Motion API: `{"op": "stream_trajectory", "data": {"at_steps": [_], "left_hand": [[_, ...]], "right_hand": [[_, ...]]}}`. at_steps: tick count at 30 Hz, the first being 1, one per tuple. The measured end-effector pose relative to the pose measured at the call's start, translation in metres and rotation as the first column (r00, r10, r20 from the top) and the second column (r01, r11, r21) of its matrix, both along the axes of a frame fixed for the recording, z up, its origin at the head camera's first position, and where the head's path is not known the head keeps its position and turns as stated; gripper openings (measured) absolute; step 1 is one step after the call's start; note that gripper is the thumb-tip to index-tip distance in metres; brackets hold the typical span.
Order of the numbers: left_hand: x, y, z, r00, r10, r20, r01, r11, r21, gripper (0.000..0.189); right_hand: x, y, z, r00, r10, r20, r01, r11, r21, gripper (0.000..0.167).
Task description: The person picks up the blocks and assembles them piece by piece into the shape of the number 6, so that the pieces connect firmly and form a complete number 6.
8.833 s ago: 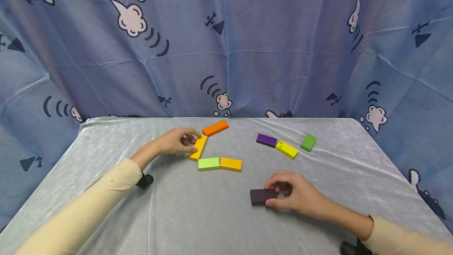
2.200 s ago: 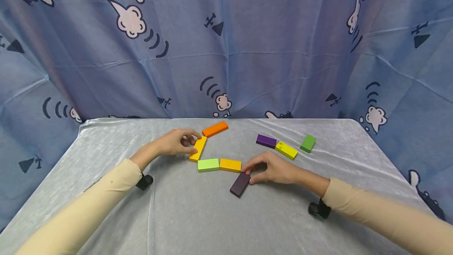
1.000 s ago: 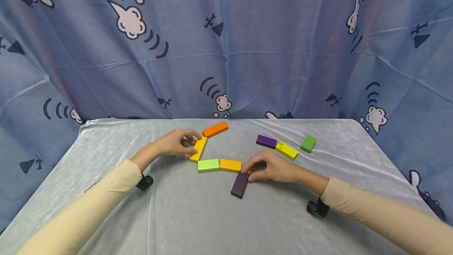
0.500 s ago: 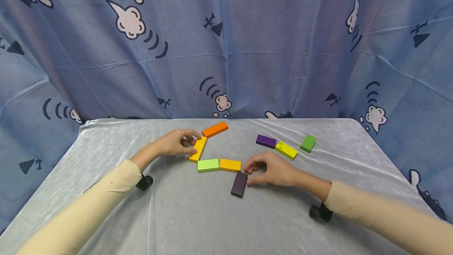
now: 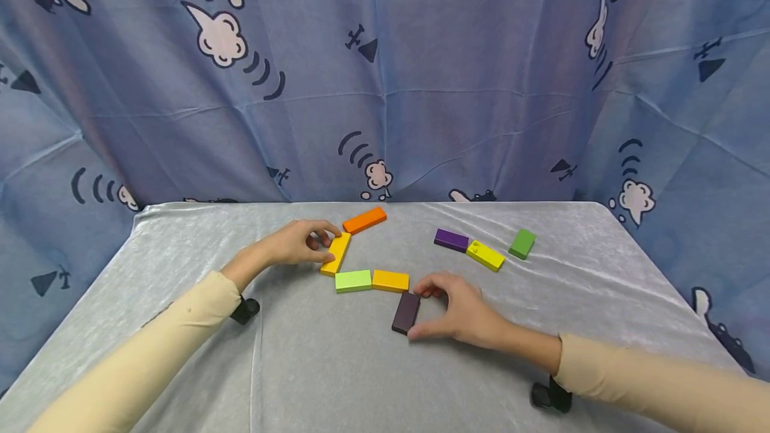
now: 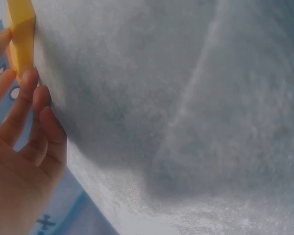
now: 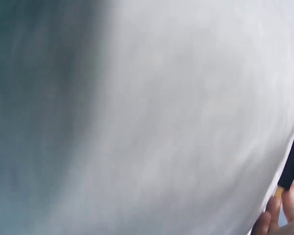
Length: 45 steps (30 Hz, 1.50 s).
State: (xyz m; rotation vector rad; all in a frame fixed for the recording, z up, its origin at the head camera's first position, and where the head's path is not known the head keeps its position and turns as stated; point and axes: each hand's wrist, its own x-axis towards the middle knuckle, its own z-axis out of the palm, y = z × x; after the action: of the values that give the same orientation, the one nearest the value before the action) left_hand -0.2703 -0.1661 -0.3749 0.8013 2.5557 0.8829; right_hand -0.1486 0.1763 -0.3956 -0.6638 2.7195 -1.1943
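Observation:
In the head view my left hand (image 5: 299, 242) holds a long yellow block (image 5: 336, 254) by its left side, thumb at the near end and fingers at the far end. That same block (image 6: 22, 36) shows at the top left of the left wrist view. My right hand (image 5: 463, 313) spans a dark purple-brown block (image 5: 406, 313) lying flat, thumb at its near end and fingertips at its far right corner. The dark block's far end meets the right end of an amber block (image 5: 390, 280). Left of that, end to end, lies a light green block (image 5: 353, 280).
An orange block (image 5: 364, 220) sits at the yellow block's far end. Further right lie a purple block (image 5: 451, 240), a bright yellow block (image 5: 486, 256) touching it, and a green block (image 5: 522, 244). A grey velvety cloth (image 5: 313, 366) covers the table before a patterned blue curtain (image 5: 481, 85).
The dark block came from the right to the amber block's end and turned lengthwise. Lately my right hand has spread its thumb down to the block's near end. My left hand stays put.

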Motion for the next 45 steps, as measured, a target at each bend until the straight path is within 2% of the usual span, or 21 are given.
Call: {"op": "stream_trajectory", "data": {"at_steps": [4,9,22,39,45], "left_hand": [[0.0,0.0,0.0,1.0,-0.003,-0.004,0.003,1.0,-0.005,0.046],[-0.001,0.0,0.0,1.0,-0.011,-0.009,0.011,1.0,-0.008,0.046],[-0.001,0.002,-0.001,1.0,-0.005,-0.005,0.005,1.0,-0.025,0.046],[-0.002,0.001,-0.001,1.0,-0.001,-0.004,0.001,1.0,-0.017,0.046],[-0.002,0.001,-0.001,1.0,-0.004,-0.004,0.004,1.0,-0.014,0.046]], "right_hand": [[0.005,-0.005,-0.002,0.997,-0.067,-0.036,0.069,0.997,0.044,0.065],[0.005,-0.008,-0.001,0.995,-0.091,-0.028,0.092,0.994,0.051,0.061],[0.004,-0.004,-0.001,0.997,-0.064,-0.041,0.065,0.997,0.048,0.06],[0.004,-0.006,0.001,0.997,-0.072,-0.034,0.074,0.995,0.071,0.061],[0.0,0.003,0.005,1.0,-0.015,0.013,0.015,0.999,0.047,0.067]]}}
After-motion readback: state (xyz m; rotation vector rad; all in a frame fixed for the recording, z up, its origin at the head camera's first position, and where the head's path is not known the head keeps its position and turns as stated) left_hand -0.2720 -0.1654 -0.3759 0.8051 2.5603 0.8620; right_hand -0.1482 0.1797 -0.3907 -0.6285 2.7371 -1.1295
